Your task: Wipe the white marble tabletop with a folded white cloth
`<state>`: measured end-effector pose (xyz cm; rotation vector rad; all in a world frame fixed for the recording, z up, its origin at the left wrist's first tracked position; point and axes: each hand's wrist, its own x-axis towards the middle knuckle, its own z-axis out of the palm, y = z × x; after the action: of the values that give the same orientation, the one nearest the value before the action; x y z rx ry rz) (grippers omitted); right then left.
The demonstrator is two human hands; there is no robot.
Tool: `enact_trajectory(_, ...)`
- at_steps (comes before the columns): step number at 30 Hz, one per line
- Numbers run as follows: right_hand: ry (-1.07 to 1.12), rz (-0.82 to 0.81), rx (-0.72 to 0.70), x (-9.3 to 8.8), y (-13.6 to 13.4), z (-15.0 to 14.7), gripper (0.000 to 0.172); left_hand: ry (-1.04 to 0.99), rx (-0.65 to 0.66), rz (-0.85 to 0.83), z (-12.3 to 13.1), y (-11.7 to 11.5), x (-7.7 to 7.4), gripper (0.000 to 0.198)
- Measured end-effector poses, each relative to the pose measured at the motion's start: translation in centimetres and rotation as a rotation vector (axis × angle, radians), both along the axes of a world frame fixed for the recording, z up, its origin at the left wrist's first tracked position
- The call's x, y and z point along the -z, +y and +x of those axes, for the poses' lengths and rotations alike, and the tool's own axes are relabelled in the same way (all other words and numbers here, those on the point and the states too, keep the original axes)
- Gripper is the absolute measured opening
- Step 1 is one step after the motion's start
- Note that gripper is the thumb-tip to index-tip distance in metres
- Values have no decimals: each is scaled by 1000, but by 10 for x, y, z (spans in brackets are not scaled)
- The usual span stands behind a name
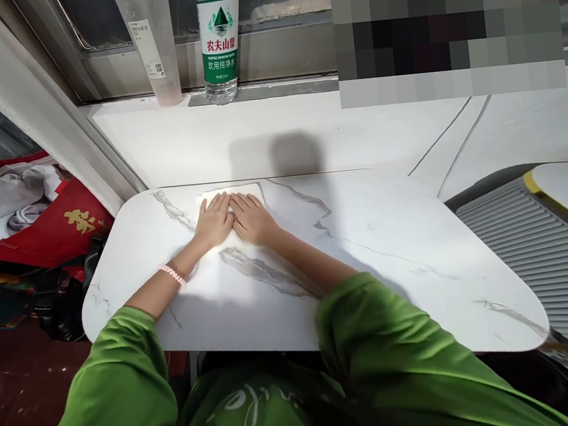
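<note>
A thin white sheet [252, 188], either a wiping cloth or a paper towel, lies flat on the white marble-patterned table [390, 223] near its back edge. My left hand [213, 221] presses down on the sheet with its fingers stretched forward. Beside it, touching at the thumbs, my right hand [251, 217] also rests flat on the sheet. Neither hand is curled round anything. Most of the sheet is hidden under my palms. A pink beaded bracelet [171, 275] circles my left wrist.
On the window ledge stand a translucent plastic cup [162, 64] and a green-labelled water bottle [221, 51]. A red bag [64, 221] with white cloth inside sits left of the table. At the right is a ribbed grey surface [512, 238].
</note>
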<state>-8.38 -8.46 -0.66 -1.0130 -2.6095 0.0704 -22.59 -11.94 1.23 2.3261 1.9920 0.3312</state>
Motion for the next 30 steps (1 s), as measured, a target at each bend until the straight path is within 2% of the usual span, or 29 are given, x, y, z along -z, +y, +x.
enact_trajectory(5, -19, 80, -70, 4, -71, 47, 56, 19, 112, 13, 35, -73, 2, 54)
enact_trajectory(10, -12, 125, -105, -2, -146, 87, 57, 8, 206, 0, 65, -146, 1, 56)
enact_trajectory(13, 6, 96, -95, -7, -176, 103, 57, -35, 252, -37, 76, -173, 0, 58)
enact_trajectory(16, 3, 60, -68, -8, -188, 113, 59, -64, 313, -71, 81, -180, 0, 58)
enact_trajectory(18, -17, 35, -48, -4, -182, 117, 59, -67, 333, -67, 83, -172, 2, 57)
enact_trajectory(21, -53, -3, 16, 5, -152, 117, 58, -64, 329, -37, 86, -140, 6, 56)
enact_trajectory(25, -70, -17, 148, 13, -83, 110, 55, -39, 266, -52, 91, -69, 10, 56)
enact_trajectory(30, -95, -43, 182, 4, 12, 105, 56, -28, 206, -39, 98, 26, 8, 55)
